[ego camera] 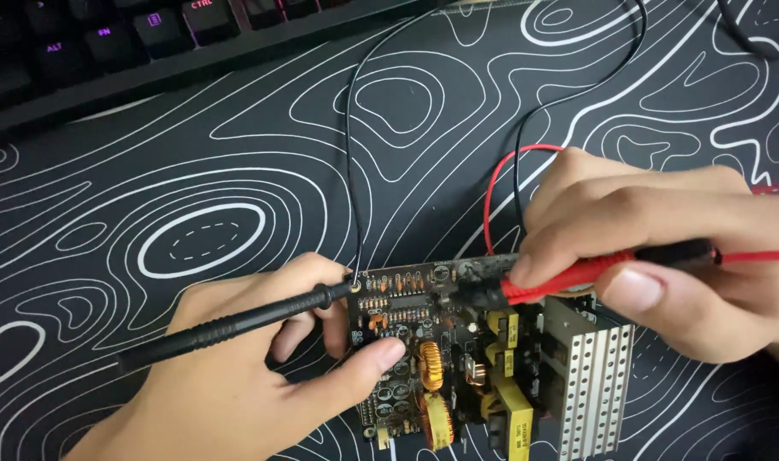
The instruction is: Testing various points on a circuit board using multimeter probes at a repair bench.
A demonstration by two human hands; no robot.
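At lower centre the dark, component-crowded circuit board – stiff but fragile, best held by its edges – is steadied by the left hand pinching a black probe, the right hand pinching a red probe.

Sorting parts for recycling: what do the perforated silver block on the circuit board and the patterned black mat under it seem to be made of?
The perforated silver block looks like bare metal, probably aluminium: matte grey sheen, rows of punched holes. The patterned black mat looks like soft cloth over rubber, judging by its dull, glare-free surface with printed white lines; the camera cannot confirm this.
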